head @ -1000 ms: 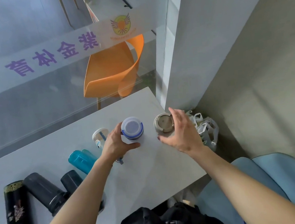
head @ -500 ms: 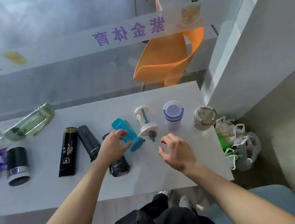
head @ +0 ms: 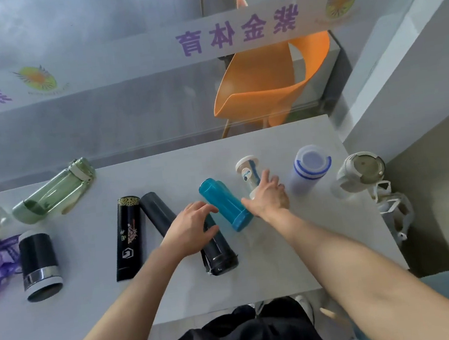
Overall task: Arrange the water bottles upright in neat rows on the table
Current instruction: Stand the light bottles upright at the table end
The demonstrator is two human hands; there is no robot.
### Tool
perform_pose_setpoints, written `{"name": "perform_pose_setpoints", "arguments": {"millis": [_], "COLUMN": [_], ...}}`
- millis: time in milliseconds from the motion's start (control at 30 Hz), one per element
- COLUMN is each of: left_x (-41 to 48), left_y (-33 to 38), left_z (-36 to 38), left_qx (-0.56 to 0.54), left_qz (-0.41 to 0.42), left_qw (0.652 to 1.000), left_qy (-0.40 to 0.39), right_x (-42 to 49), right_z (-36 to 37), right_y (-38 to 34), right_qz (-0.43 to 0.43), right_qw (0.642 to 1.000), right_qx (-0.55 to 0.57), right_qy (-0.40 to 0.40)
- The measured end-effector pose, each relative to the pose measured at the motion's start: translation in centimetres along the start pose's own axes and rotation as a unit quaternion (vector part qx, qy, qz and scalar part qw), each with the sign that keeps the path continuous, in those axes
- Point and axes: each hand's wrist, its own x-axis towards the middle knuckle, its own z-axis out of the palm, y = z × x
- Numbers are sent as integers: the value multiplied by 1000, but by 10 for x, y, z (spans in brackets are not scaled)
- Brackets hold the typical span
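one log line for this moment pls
stage: pre-grasp | left hand: open over dark grey bottle | right hand: open at lying clear bottle | upright: blue-banded bottle, beige-lidded bottle

The left hand (head: 193, 229) and right hand (head: 268, 199) flank the teal bottle (head: 223, 202) (lying flat) on the table (head: 311, 257).

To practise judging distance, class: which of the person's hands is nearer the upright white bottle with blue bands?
Right. The right hand lies just left of the blue-banded bottle; the left hand is farther left, beyond the teal bottle.
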Motion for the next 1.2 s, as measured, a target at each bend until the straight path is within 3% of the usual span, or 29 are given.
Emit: {"name": "perform_pose_setpoints", "arguments": {"millis": [100,200,467,700,900,1033,1100,1200], "left_x": [11,21,57,73,82,83,84,88], "left_y": [-13,-19,-16,36,40,38,40,38], "left_z": [0,3,23,54,59,37,23,13], "left_qx": [7,21,127,161,68,-94,-227,-441], "left_qz": [25,49,152,65,92,95,59,-22], "left_qw": [1000,999,980,982,993,991,971,897], "left_qy": [5,4,-22,-71,-33,16,37,15], "right_x": [7,0,-82,-123,-131,-131,-128,-123], "right_z": [-2,-6,-1,-6,-29,-43,-45,-40], "right_y": [-7,-5,34,63,78,75,68,57], "right_qz": [69,79,133,133,77,44,37,17], "right_qw": [994,990,976,973,979,980,978,972], "right_qx": [78,106,165,101,-28,-128,-160,-211], "right_qy": [-36,-47,50,159,186,148,127,98]}}
